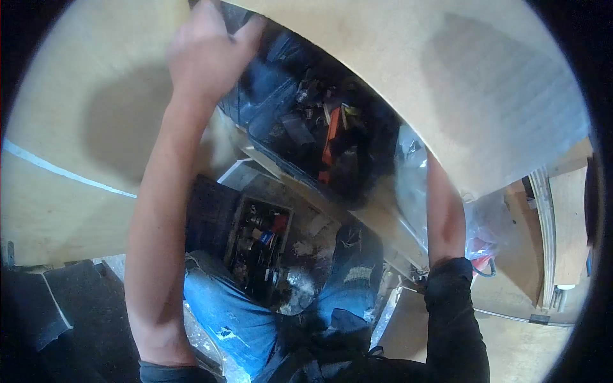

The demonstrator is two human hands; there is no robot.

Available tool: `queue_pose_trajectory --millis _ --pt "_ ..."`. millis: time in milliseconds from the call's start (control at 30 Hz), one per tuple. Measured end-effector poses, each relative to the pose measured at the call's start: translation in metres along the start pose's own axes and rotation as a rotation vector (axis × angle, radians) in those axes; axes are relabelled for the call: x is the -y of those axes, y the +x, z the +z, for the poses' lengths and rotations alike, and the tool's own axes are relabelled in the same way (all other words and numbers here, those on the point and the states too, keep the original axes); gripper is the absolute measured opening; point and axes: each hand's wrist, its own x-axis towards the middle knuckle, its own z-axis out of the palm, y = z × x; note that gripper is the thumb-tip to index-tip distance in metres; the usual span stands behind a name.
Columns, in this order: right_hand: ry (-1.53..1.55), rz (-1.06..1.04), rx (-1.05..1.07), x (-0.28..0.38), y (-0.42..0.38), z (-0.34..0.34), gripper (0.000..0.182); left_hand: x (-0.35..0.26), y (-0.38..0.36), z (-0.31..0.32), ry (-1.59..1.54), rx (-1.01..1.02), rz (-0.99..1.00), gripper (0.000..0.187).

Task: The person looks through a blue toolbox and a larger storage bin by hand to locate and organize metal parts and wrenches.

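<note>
My left hand (214, 54) is raised at the top of the head view, beside the far end of a dark opening. It is smeared by motion, its thumb stands apart from the fingers, and nothing shows in it. A large pale wooden panel (396, 45) slants across the upper right. My right forearm (445, 217) passes behind this panel, which hides my right hand completely. Between my arms lies an open black toolbox (281, 159) with loose tools and a long orange tool (330, 143) inside.
A smaller dark tray (262, 246) of small parts sits near my knees. Clear plastic wrapping (482, 233) hangs beside my right forearm. Stacked plywood edges (546, 236) stand at the right. Another pale panel (70, 127) covers the left, above a dark sheet (83, 313).
</note>
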Motion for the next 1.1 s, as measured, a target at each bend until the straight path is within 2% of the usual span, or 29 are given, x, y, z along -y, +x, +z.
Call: queue_pose_trajectory --millis 100,300,367,500,667,800,900,1000,1067,1100 --pt "-0.123 -0.023 0.124 0.019 -0.007 0.012 0.045 -0.003 0.0 0.0 -0.01 -0.015 0.002 0.055" --pt "-0.341 -0.032 0.496 0.087 -0.022 0.083 0.046 0.003 0.0 0.004 0.001 -0.01 0.014 0.054" --pt "-0.354 -0.011 0.529 0.085 -0.016 0.106 0.048 0.004 0.0 0.005 0.023 -0.059 0.058 0.052" --pt "-0.254 0.001 0.56 0.051 -0.009 0.128 0.049 0.003 0.001 0.004 0.012 -0.035 0.024 0.049" --pt "-0.285 0.086 0.559 0.029 0.0 0.111 0.042 -0.001 0.003 0.004 -0.022 -0.026 0.023 0.049" --pt "-0.343 0.054 0.507 0.024 0.003 0.115 0.038 -0.011 0.003 -0.003 -0.034 -0.02 0.006 0.049" --pt "-0.308 0.112 0.482 0.032 -0.007 0.108 0.043 -0.01 0.004 0.0 -0.035 -0.031 0.025 0.049" --pt "-0.269 0.078 0.401 0.016 -0.011 0.114 0.05 -0.004 0.0 0.006 -0.016 -0.017 0.005 0.049" --pt "-0.246 -0.101 0.115 -0.015 -0.017 0.131 0.053 -0.002 -0.002 0.007 0.002 -0.031 0.008 0.049" --pt "-0.21 -0.134 0.054 -0.022 -0.019 0.13 0.054 -0.002 -0.002 0.008 -0.002 -0.036 0.008 0.049"
